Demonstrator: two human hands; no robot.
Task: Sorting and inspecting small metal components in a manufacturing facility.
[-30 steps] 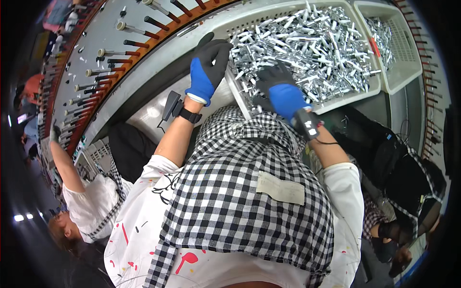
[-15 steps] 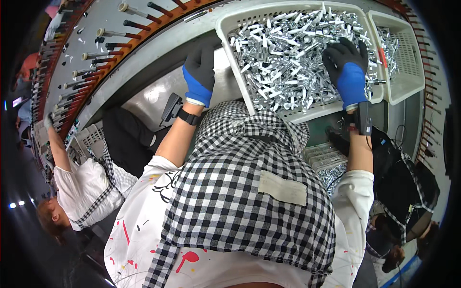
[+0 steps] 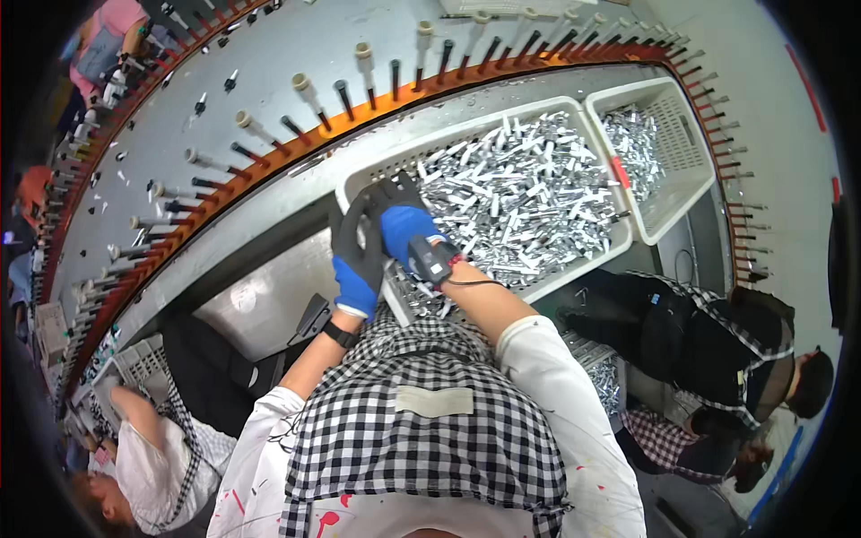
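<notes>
My left hand (image 3: pixel 356 260), in a grey glove with a blue cuff area, is at the left rim of a large white plastic basket (image 3: pixel 339 193). Its fingers are bent toward my right hand (image 3: pixel 401 215), gloved alike, which lies over the basket's left end. The two hands meet or nearly touch. Both look closed, but what is in their fingers, if anything, is hidden. A heap of small, slim silver metal parts with white tips (image 3: pixel 520 193) fills the basket, right beside my right hand.
A second white basket (image 3: pixel 686 134) with similar parts adjoins on the right. Beyond the baskets curves an orange rail (image 3: pixel 336 121) with upright black and pale holders. Co-workers sit at left (image 3: pixel 166 448) and right (image 3: pixel 717 332). A grey metal surface (image 3: pixel 278 287) lies left of my hands.
My right hand has left the heap's right side and come across to my left hand. The view has shifted, showing more of the rail and the far surface.
</notes>
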